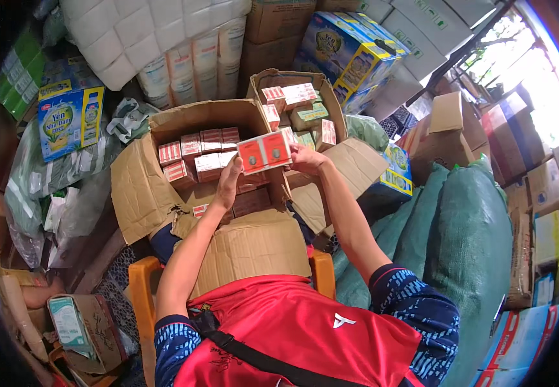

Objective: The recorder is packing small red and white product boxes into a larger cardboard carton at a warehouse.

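Two small red-and-white boxes (pixel 264 152), side by side, are held up between my hands over the near cardboard carton. My left hand (pixel 229 184) presses their left end with the thumb up. My right hand (pixel 304 158) grips their right end. Below, the open near carton (pixel 202 114) holds several red-and-white boxes (pixel 210 164) in rows, some partly hidden by my forearm. Against its far right side stands a second open carton (pixel 335 104), holding more red-and-white boxes (pixel 299 94) and some green-and-yellow packs (pixel 311 113).
Orange chair arms (pixel 144 280) flank my lap. Full green woven sacks (pixel 473 227) stand at the right. Plastic bags and a blue drink carton (pixel 70 121) lie at the left. White wrapped packs (pixel 153 29) and blue cartons (pixel 342 48) are stacked beyond. A small open box (pixel 100 334) sits lower left.
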A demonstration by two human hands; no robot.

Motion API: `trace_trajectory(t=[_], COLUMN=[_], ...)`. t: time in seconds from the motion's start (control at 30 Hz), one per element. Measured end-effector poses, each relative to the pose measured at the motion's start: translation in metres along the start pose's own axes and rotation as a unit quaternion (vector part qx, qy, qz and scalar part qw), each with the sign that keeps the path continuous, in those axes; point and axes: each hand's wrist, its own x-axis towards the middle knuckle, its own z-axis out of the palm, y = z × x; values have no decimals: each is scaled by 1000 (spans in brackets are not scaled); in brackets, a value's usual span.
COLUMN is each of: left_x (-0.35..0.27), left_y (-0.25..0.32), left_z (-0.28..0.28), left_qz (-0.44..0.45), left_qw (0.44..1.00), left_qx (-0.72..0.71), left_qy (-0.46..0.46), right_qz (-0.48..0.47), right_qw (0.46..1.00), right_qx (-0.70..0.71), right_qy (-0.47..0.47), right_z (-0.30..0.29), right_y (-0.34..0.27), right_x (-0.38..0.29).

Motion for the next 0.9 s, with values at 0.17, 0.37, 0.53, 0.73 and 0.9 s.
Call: trace_trajectory(t=[0.17,0.37,0.53,0.73,0.9], left_x=[0,3,1,-1,-3], left_y=[-10,-12,13,21,26], left_z=[-21,-53,-65,-53,-54], left_qz=[-40,115,208,111,46], left_qw=[996,954,849,861,870], left_qx=[-9,78,417,460,463], left_qy=[78,264,249,188,163], right_qz=[-23,-28,-57,-152,-181], right_qw=[999,986,947,862,818], right_qx=[-3,46,87,209,272], right_qy=[40,157,303,437,474], right_z=[17,16,4,-15,-22], right_y=[-4,-5,-6,-3,1], right_x=[5,10,12,5,4])
